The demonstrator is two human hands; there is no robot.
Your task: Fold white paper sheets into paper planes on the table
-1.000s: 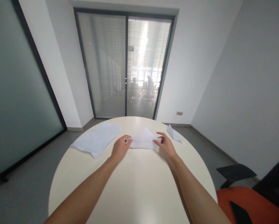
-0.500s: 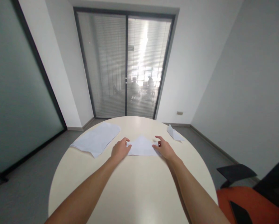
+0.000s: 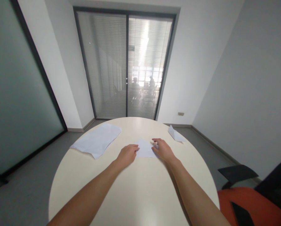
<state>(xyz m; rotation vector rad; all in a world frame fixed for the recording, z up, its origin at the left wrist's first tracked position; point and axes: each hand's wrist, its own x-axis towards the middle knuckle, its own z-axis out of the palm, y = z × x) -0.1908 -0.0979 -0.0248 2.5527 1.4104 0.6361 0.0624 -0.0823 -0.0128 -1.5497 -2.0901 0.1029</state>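
Observation:
A white sheet of paper [image 3: 145, 149], folded to a point at its far side, lies at the middle of the round table. My left hand [image 3: 127, 154] is closed at its left edge, thumb and fingers pinching the paper. At the right edge my right hand [image 3: 163, 150] grips the paper with the thumb and curled fingers, while the index finger reaches out above it. Both hands partly cover the sheet's sides.
Several loose white sheets [image 3: 98, 139] lie on the left of the round table [image 3: 126, 194]. A folded paper piece [image 3: 175, 135] stands near the far right edge. An orange chair [image 3: 253, 207] is at the right, and a glass door [image 3: 103, 69] with blinds is beyond.
My left hand has shifted right, and the left side of the paper now reaches less far out. My right hand has moved slightly left. The other papers have stayed put.

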